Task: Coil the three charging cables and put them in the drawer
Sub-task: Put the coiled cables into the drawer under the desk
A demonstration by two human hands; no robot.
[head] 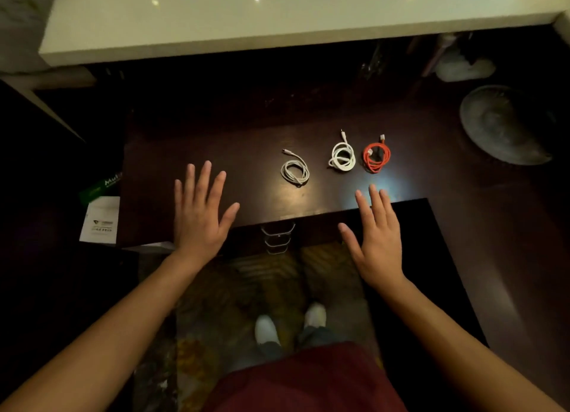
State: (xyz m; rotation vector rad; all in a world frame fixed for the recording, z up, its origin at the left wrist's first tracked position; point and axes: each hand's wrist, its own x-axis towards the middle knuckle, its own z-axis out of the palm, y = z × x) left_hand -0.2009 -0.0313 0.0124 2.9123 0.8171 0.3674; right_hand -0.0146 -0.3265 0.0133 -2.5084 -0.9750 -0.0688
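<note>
Three coiled cables lie in a row on the dark wooden desk point(216, 146): a thin grey-white cable point(294, 170) on the left, a thicker white cable point(341, 158) in the middle and an orange cable point(376, 158) on the right. My left hand point(200, 214) is spread flat, palm down, over the desk's front edge, left of the cables. My right hand point(374, 242) hovers with straight fingers just in front of the desk edge, below the orange cable. Neither hand holds anything. Metal drawer handles point(277, 237) show under the desk's front edge, stacked one below another; the drawers are closed.
A white counter point(277, 20) overhangs the back of the desk. A round grey dish point(502, 124) sits at the right, with pale objects point(462, 67) behind it. A green box point(101, 185) and a white leaflet point(100, 222) lie left of the desk. My shoes point(290, 323) stand on patterned carpet.
</note>
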